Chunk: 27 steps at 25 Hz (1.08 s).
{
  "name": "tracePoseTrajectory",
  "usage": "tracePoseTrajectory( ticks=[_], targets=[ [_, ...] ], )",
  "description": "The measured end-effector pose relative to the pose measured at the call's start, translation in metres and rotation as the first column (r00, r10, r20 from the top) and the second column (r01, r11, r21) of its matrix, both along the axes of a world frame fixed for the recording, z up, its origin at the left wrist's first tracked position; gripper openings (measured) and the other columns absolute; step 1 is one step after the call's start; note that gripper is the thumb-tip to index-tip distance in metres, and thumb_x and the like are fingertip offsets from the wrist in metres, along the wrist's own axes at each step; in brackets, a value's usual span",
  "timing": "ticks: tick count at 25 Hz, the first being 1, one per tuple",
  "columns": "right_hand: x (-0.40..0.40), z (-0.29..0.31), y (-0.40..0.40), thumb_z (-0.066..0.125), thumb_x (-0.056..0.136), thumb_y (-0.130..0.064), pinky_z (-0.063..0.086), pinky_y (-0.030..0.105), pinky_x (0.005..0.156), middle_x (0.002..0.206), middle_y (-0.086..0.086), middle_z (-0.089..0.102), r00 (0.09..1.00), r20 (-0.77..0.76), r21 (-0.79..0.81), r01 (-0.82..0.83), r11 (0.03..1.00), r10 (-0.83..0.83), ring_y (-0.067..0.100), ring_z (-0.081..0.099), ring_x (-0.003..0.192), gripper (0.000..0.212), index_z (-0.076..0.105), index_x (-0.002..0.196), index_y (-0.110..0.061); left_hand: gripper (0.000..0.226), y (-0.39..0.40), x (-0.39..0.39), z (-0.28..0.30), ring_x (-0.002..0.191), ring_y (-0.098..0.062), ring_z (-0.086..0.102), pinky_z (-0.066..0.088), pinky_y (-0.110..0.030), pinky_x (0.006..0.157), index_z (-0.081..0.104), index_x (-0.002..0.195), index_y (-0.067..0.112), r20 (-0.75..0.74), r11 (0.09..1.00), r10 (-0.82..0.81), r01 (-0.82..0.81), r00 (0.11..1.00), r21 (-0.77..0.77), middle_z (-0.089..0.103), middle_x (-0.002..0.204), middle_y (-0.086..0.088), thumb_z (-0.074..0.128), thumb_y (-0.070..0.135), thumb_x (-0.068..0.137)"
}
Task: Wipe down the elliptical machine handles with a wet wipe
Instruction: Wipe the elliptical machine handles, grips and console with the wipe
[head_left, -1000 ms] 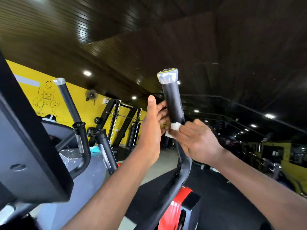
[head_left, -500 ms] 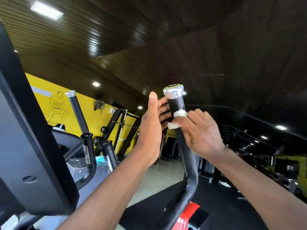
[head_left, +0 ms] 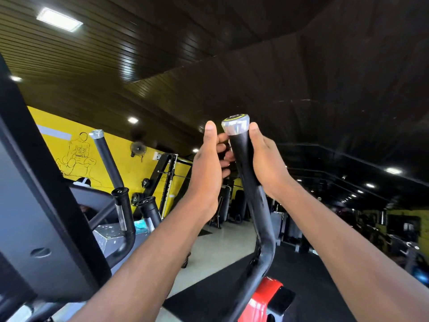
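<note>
The elliptical's right handle (head_left: 242,151) is a black tube with a silver end cap (head_left: 235,125), rising in the middle of the view. My right hand (head_left: 267,163) is wrapped around it just under the cap, thumb pointing up. The wet wipe (head_left: 229,145) is almost wholly hidden under those fingers; only a thin pale sliver shows at the tube's left edge. My left hand (head_left: 206,168) stands left of the tube with its thumb up and palm off it, its curled fingertips touching the tube's far side. The left handle (head_left: 106,156) stands untouched further left.
A dark console panel (head_left: 34,205) fills the left edge. Two short black inner grips (head_left: 123,205) (head_left: 151,210) stand between the long handles. A red housing (head_left: 262,300) sits at the tube's base. Beyond are a yellow wall and weight racks (head_left: 167,180).
Both hands slid up the right handle to just below the silver cap. My right hand went from pinching the wipe with its fingertips to wrapping the tube, hiding most of the wipe.
</note>
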State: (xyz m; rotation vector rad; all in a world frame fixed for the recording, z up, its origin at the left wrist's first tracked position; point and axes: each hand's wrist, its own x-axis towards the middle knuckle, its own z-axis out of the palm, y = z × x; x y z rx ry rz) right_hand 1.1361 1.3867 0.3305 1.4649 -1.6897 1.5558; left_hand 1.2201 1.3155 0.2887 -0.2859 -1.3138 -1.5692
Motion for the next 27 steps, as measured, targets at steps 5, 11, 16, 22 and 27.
tracePoseTrajectory(
  ticks=[5, 11, 16, 22, 27],
  targets=[
    [0.003, 0.000, -0.001, 0.035, 0.102, -0.037, 0.051, 0.033, 0.080, 0.088, -0.002, 0.068, 0.980, -0.178, -0.173, 0.061, 0.983, -0.092, 0.006, 0.061, 0.079, 0.035, 0.064, 0.103, -0.019, 0.041, 0.003, -0.011, -0.003, 0.099, -0.010, 0.056, 0.047, -0.037, 0.095, 0.065, 0.104, 0.037, 0.017, 0.999, 0.024, -0.025, 1.000, 0.038, 0.063, 0.105, 0.008, 0.031, 0.059, 0.098],
    [-0.027, -0.058, 0.000, 0.034, 0.104, -0.026, 0.043, 0.020, 0.056, 0.079, -0.002, 0.060, 0.864, -0.416, -0.283, 0.173, 0.943, -0.284, 0.009, 0.057, 0.069, 0.027, 0.057, 0.105, -0.013, 0.033, 0.006, -0.020, -0.005, 0.106, -0.011, 0.065, 0.050, -0.034, 0.093, 0.064, 0.098, 0.040, -0.078, 0.999, 0.008, -0.012, 0.997, -0.047, 0.071, 0.108, 0.008, 0.033, 0.051, 0.101],
    [-0.030, -0.046, 0.019, 0.039, 0.102, -0.022, 0.041, 0.021, 0.066, 0.075, -0.010, 0.059, 0.970, -0.160, -0.223, 0.143, 0.964, -0.180, -0.003, 0.051, 0.068, 0.028, 0.063, 0.087, -0.020, 0.032, 0.007, -0.026, -0.015, 0.096, -0.010, 0.067, 0.050, -0.033, 0.087, 0.064, 0.093, 0.041, -0.051, 0.997, -0.060, 0.058, 0.997, -0.048, 0.072, 0.098, 0.006, 0.034, 0.048, 0.102],
    [-0.035, -0.093, -0.002, 0.044, 0.095, -0.001, 0.034, 0.018, 0.108, 0.149, 0.012, 0.029, 0.763, -0.513, -0.251, 0.305, 0.919, -0.394, 0.021, 0.038, 0.135, 0.059, 0.021, 0.149, -0.005, 0.032, 0.009, -0.037, -0.029, 0.101, -0.005, 0.067, 0.050, -0.030, 0.090, 0.064, 0.099, 0.045, -0.051, 0.994, -0.095, 0.092, 0.994, -0.051, 0.073, 0.104, 0.009, 0.033, 0.048, 0.103],
    [-0.068, -0.123, 0.026, 0.057, 0.092, -0.017, 0.037, 0.003, 0.073, 0.105, -0.004, 0.045, 0.827, -0.370, -0.103, 0.416, 0.903, -0.423, -0.004, 0.049, 0.093, 0.038, 0.042, 0.125, -0.006, 0.031, 0.008, -0.045, -0.040, 0.099, -0.008, 0.068, 0.053, -0.034, 0.090, 0.062, 0.097, 0.045, 0.001, 0.989, -0.137, 0.137, 0.991, -0.048, 0.072, 0.096, 0.015, 0.032, 0.045, 0.103]
  ],
)
